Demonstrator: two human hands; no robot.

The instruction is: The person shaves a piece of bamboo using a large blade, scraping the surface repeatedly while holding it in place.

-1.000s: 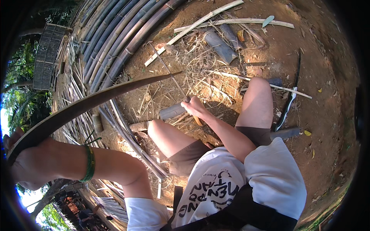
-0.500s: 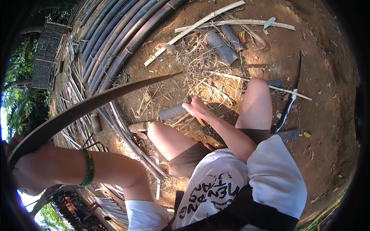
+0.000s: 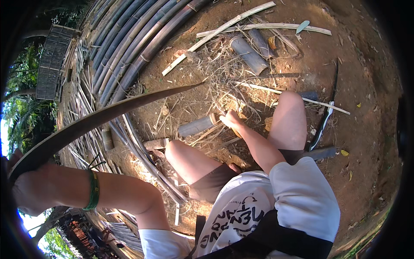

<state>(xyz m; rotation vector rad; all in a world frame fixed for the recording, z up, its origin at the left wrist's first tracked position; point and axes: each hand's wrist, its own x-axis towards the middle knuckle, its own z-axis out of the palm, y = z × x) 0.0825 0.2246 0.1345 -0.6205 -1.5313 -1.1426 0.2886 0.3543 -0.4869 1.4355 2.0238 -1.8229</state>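
Note:
My left hand (image 3: 32,190), raised at the far left, is closed round the near end of a long, dark brown bamboo strip (image 3: 99,113). The strip bends in the picture and reaches toward the middle, over the ground. In front of my knees, my right hand (image 3: 231,118) is wrapped round the brown handle (image 3: 236,133) of what looks like a thin knife; its blade is hard to make out now. Just left of that hand lies a short, grey cut piece of bamboo (image 3: 196,126). The far end of the strip hangs left of a heap of shavings (image 3: 224,71).
Long bamboo poles (image 3: 142,52) lie at upper left, with thinner sticks (image 3: 82,125) below. Beyond the shavings are bamboo sections (image 3: 249,56) and pale split strips (image 3: 220,28). A long, thin black-and-white object (image 3: 322,123) lies right of my knee.
My right hand has moved slightly right and turned, and the thin blade visible earlier no longer stands out. My left hand and the strip have hardly moved.

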